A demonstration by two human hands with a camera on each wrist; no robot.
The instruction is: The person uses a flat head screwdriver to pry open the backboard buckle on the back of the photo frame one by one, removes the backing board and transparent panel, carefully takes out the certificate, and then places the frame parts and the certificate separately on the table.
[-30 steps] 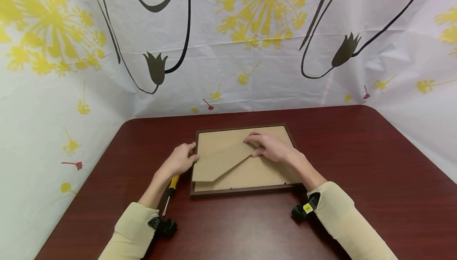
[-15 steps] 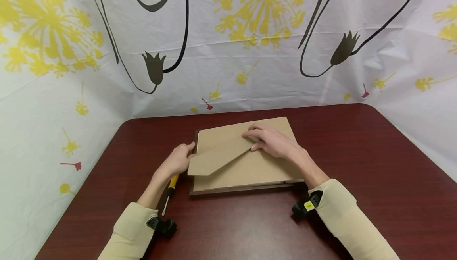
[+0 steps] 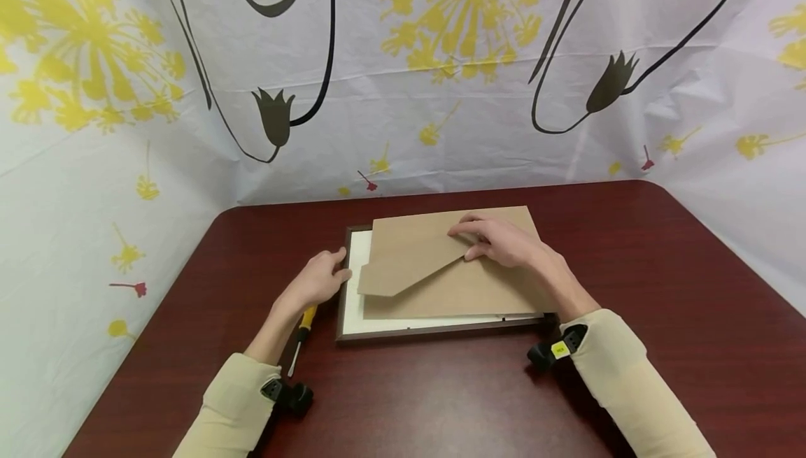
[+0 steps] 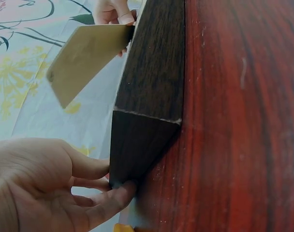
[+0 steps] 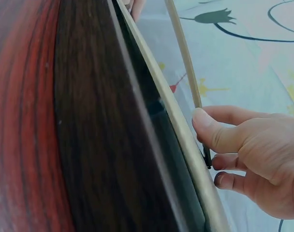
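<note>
A picture frame (image 3: pixel 434 331) with a dark wood-look rim lies face down on the table. My left hand (image 3: pixel 320 278) grips its left side, thumb at the rim and fingers under the corner in the left wrist view. My right hand (image 3: pixel 504 242) pinches the tan easel leg (image 3: pixel 403 270) on the backing board (image 3: pixel 441 304). In the right wrist view, the board's edge (image 5: pixel 173 116) rises at a slant out of the frame's recess. A white layer (image 3: pixel 357 252) shows inside the frame along its left and front edges.
A screwdriver (image 3: pixel 305 332) with a yellow and black handle lies left of the frame, beside the left forearm. The dark red table (image 3: pixel 403 402) meets a white floral-patterned sheet (image 3: pixel 403 122) at the back and sides.
The right hand has lifted the backing board out of the frame and shifted it right by its easel leg, uncovering the white layer. The left hand has stayed at the frame's left side.
</note>
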